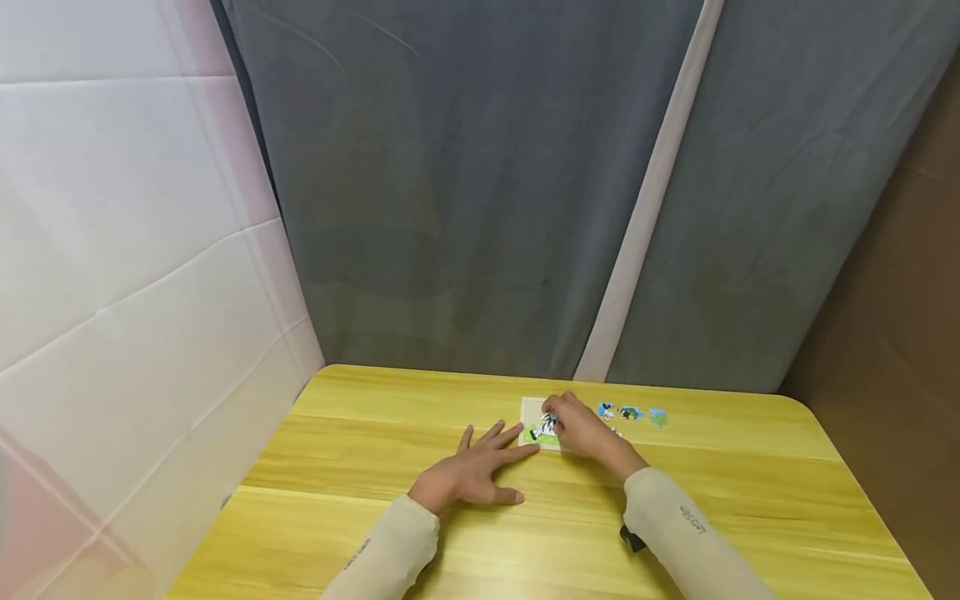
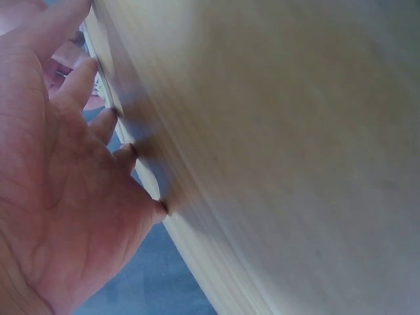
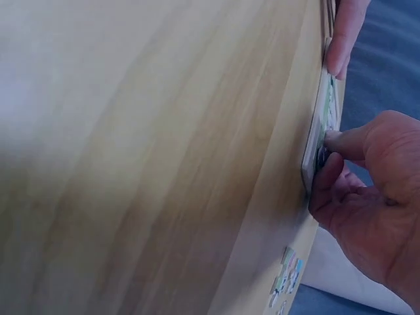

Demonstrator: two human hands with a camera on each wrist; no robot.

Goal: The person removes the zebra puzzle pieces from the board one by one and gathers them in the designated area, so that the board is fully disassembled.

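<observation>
Lying near the far edge of the yellow wooden table [image 1: 375,467]: a small square white puzzle tray [image 1: 534,410], holding green-and-white picture pieces in its near part. Pinching a black-and-white zebra-patterned puzzle piece [image 1: 550,425] over that tray: right hand [image 1: 585,432], fingertips curled down onto it. Resting flat and outspread just left of the tray, fingertips touching its near corner: left hand [image 1: 472,471], gripping nothing; lying loose to the right: three blue-and-green puzzle pieces [image 1: 632,413].

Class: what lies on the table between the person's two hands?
In the head view, the puzzle board lies between left hand and right hand, touched by both.
</observation>
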